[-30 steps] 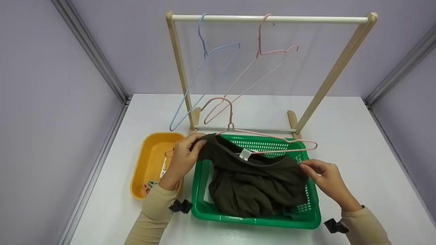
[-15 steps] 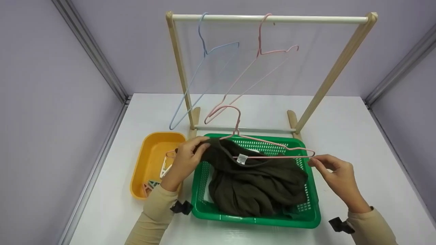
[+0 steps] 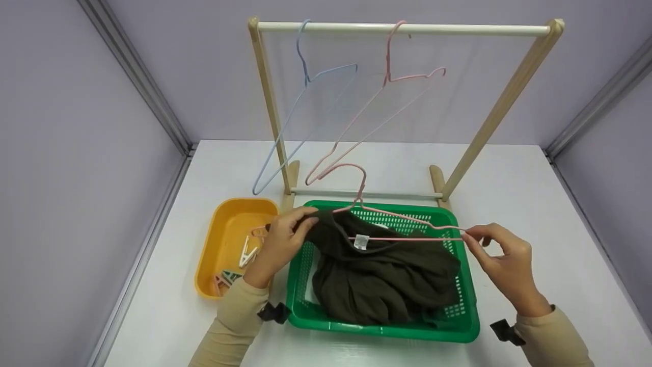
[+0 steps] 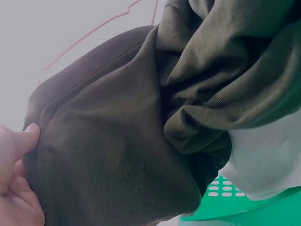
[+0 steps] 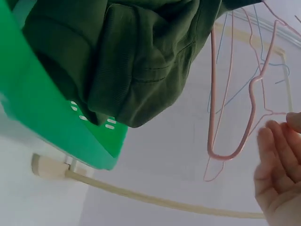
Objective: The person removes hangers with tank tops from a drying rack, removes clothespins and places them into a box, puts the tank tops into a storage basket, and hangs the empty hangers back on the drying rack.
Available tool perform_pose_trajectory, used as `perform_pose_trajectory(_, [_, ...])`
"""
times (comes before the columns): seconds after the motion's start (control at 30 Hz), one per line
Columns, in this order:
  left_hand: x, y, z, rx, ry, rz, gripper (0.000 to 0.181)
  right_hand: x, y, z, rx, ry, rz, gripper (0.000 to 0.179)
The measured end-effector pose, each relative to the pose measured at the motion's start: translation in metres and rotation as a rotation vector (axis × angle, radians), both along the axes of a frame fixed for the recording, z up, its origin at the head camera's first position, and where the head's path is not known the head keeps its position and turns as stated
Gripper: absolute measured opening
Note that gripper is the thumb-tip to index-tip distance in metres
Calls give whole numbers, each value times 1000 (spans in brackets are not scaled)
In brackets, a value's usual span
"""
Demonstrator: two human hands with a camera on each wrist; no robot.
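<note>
My left hand [image 3: 285, 237] pinches the left shoulder of a dark olive shirt [image 3: 387, 285], whose white neck label shows. A pink hanger [image 3: 407, 239] runs through the neckline into that shoulder, and its left end pokes out beyond my left hand. At the bare right end of this hanger, my right hand [image 3: 501, 255] has thumb and forefinger together, covering the tip in the head view. The right wrist view has the looped hanger end [image 5: 223, 157] just left of the fingers [image 5: 277, 160]. Most of the shirt lies bunched in a green basket [image 3: 382, 331].
Behind the basket stands a rack with a white rail [image 3: 468, 29]. A blue hanger [image 3: 305, 71] and another pink hanger [image 3: 388, 56] hang from it. Left of the basket, a yellow tray [image 3: 206, 255] holds several clothes pegs [image 3: 247, 255]. Something white [image 4: 263, 150] lies in the basket.
My right hand has let go of the shirt's right shoulder and moved out to the hanger's right end. The hanger and my left hand have shifted slightly right and down.
</note>
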State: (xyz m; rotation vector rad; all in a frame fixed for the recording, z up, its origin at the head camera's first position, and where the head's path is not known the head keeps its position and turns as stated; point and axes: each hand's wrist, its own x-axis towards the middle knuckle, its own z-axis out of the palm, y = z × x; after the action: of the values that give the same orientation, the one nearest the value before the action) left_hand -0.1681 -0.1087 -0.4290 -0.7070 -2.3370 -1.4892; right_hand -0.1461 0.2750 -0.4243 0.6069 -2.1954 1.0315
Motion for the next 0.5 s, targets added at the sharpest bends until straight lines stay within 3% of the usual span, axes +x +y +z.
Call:
perform_pose_trajectory(0.1, [1,3,0,0,3,-26,18,-3,-5,1,65,42,46,38])
perform_pose_trajectory(0.2, [2,4,-1,-4,16,-46,19,-4,-9,0,138,16,97,48])
perform_pose_trajectory(0.5, [3,4,-1,-18,28,-66,19,-9,-14,-5,180,-4,208,36])
